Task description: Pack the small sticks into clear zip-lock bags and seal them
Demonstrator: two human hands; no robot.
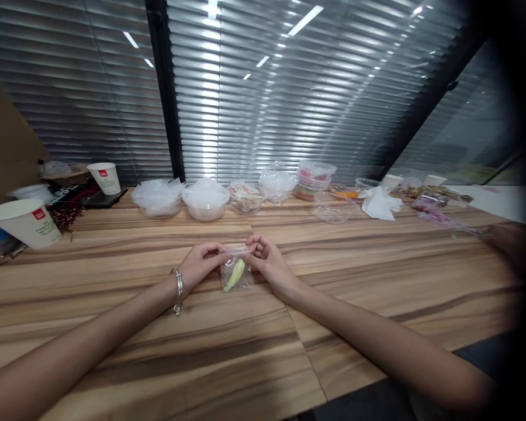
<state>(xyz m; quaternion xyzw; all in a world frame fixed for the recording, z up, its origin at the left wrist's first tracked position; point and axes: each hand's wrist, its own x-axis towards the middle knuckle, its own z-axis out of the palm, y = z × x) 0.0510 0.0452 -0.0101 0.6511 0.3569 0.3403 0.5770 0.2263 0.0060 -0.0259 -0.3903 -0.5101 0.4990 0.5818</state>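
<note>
A small clear zip bag [247, 282] hangs between my two hands, just over the wooden table [193, 362]. Inside it lies a yellow-green, elongated piece [235, 273] with a greener lower tip; its exact kind I cannot make out. My left hand [203, 261], with a silver bangle on the wrist, pinches the bag's upper left edge between thumb and fingers. At the upper right edge, my right hand [267, 262] grips the bag with its thumb in front and fingers curled behind. Whether the seal is closed does not show.
Along the window side stand plastic tubs with clear bags [158, 197], a stacked pair of round containers [314, 178] and crumpled white tissue [380, 203]. Paper cups [26, 222] and a dark phone-like slab [104, 199] are at left. Another person's hand [504, 240] is at far right near pink strands [442, 219].
</note>
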